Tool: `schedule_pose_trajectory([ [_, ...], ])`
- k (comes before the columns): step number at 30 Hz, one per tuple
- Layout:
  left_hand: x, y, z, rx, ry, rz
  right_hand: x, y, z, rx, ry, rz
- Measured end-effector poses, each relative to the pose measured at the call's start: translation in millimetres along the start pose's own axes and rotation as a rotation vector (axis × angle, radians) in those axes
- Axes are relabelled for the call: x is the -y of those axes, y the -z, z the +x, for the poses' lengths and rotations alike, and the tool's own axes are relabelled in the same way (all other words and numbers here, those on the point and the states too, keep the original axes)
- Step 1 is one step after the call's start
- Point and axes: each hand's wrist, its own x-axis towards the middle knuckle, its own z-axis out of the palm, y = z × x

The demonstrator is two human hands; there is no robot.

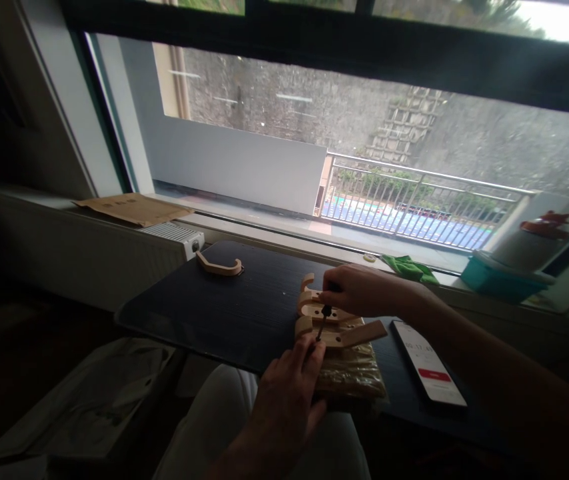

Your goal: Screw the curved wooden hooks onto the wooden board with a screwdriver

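Observation:
My right hand [352, 288] is closed around the dark handle of a screwdriver [325, 313], which points down and slightly toward me. At its lower end, my left hand [289, 383] is closed on the nearest light wooden hook [303, 327], fingertips beside the screwdriver's tip. Whether a screw sits under the tip is hidden by the fingers. Several curved wooden hooks with dark holes lie side by side, and a flat wooden arm [364, 335] sticks out to the right. Beneath them is a block wrapped in shiny brownish plastic [352, 377].
Another wooden hook [219, 267] lies at the back left of the dark table [249, 307]. A phone [429, 367] with a timer on screen lies to the right. On the windowsill are a brown envelope [134, 208], a green cloth [409, 268] and a teal box [504, 277].

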Motion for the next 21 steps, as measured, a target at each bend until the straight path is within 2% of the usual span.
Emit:
schedule_pose_trajectory([
  [8, 1, 0.1, -1, -0.011, -0.005, 0.001, -7, 10, -3, 0.061, 0.097, 0.027],
  [16, 0, 0.6, -2, -0.005, -0.001, -0.007, -5, -3, 4, 0.006, 0.021, 0.045],
  [21, -1, 1.7, -2, -0.012, -0.004, -0.008, 4, 4, 1, 0.011, -0.014, -0.024],
])
